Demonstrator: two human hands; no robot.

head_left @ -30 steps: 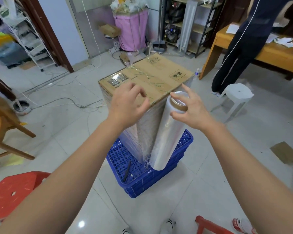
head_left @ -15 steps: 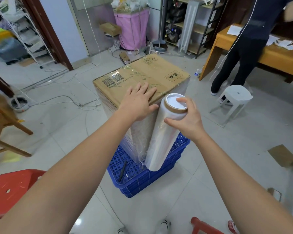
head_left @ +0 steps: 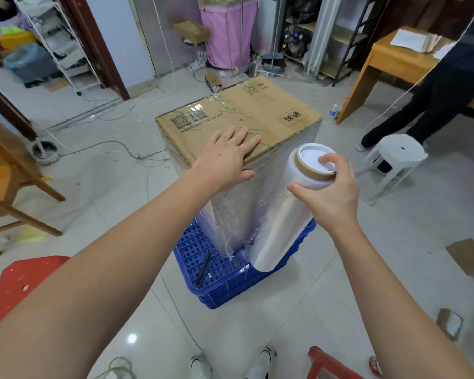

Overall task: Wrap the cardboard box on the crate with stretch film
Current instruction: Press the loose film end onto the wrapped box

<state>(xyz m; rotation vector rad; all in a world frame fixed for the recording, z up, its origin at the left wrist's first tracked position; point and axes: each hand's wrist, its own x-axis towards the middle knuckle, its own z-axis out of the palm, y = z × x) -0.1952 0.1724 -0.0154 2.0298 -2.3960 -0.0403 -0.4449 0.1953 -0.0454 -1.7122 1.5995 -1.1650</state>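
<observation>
A: Two stools logged on pale glossy floor tiles: red stool (head_left: 19,285) at lower left, white stool (head_left: 394,157) at right. Loose cables trailing across the floor toward a doorway.

B: Noted. Wooden surface (head_left: 389,56) at upper right, stacked papers on top; a person in dark trousers (head_left: 433,105) standing against it. Pink fabric bin (head_left: 227,31) at the back, metal shelving behind. Flat cardboard scrap (head_left: 468,258) lying on tiles at right.

A: Task item?

B: Cardboard box (head_left: 246,116) standing on end on a blue crate (head_left: 230,277), mid-floor. Brown corrugated top with printed codes and a stamped label; sides already covered in clear, wrinkled film layers. Crate of perforated plastic, rectangular, with a dark slim tool lying in its grid.

A: Roll?

B: Stretch film roll (head_left: 282,214), long glossy cylinder with brown cardboard core and white end cap, leaning just beside the box's near corner, lower end over the crate rim. Film running from roll onto the box side.

A: Hands?

B: Left hand (head_left: 225,157) flat on the box's top near edge, fingers (head_left: 241,135) straight and spread, pressing. Right hand (head_left: 331,190) gripping the roll's upper end, thumb over the cap, fingers curled round the outside.
</observation>
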